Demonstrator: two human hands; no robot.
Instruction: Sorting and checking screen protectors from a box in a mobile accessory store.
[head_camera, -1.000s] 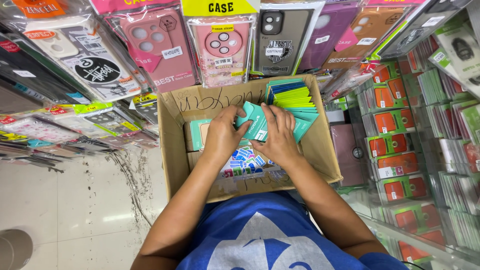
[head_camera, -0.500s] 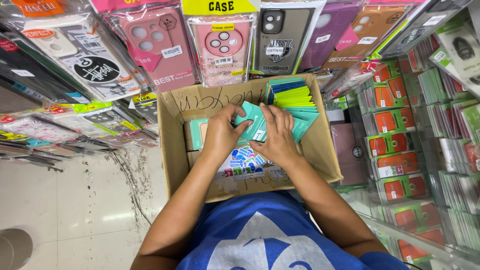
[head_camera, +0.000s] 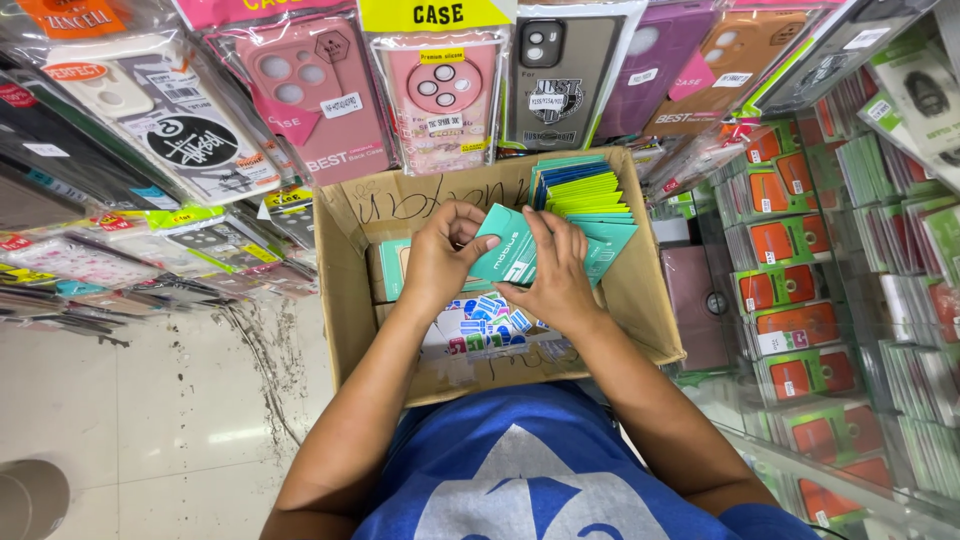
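Head view, looking down: an open brown cardboard box (head_camera: 345, 290) rests against the person's blue shirt (head_camera: 540, 470), and both hands work inside it. The left hand (head_camera: 440, 262) grips the left edge of a flat teal packet (head_camera: 512, 255), thumb and fingers curled around it. The right hand (head_camera: 558, 270) lies over the right part of the same packet, fingers spread along its top and thumb beneath, so it is grasping the packet as well. The packet sits above the middle of the box, tilted, just near of an upright stack of teal, blue and yellow-green packets (head_camera: 585, 195) standing against the far right wall of the box. Under the hands, on the box floor, lies a white packet with a colourful printed pattern (head_camera: 480, 325).

Beyond the box, at the far side, hang phone cases in clear bags, among them a pink phone case (head_camera: 440, 95) and a grey phone case (head_camera: 555, 80). To the right, shelves hold rows of orange and green boxed items (head_camera: 800, 250). To the left, a pale tiled floor (head_camera: 130, 400) shows.
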